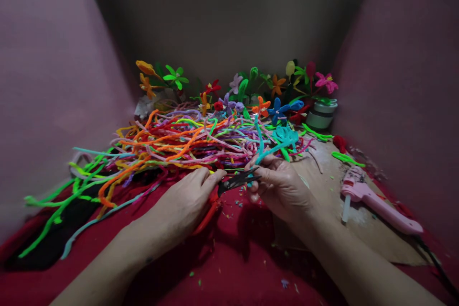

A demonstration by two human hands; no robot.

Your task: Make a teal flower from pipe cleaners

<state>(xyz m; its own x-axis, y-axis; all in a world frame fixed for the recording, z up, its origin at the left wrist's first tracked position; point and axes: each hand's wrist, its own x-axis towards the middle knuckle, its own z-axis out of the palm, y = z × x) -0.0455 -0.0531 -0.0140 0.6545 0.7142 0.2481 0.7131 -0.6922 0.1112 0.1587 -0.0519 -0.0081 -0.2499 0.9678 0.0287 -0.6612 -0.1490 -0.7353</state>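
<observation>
My left hand [188, 198] is closed around the red handles of a pair of scissors [234, 182]. Their dark blades point right and lie apart around a turquoise pipe cleaner [263, 154]. Between thumb and fingers, my right hand [283, 186] pinches that pipe cleaner, which bends upward from the grip. A short turquoise end shows below the blades. Just behind my right hand lies a looped turquoise bundle [287, 136]; whether it joins the held piece I cannot tell.
A heap of coloured pipe cleaners [179, 141] spreads across the red cloth [229, 267]. Fuzzy flowers [278, 111] stand behind it, some near a pale jar [322, 114]. A pink glue gun [380, 205] rests on cardboard [322, 196] at right, its cord trailing off. Small clippings dot the cloth.
</observation>
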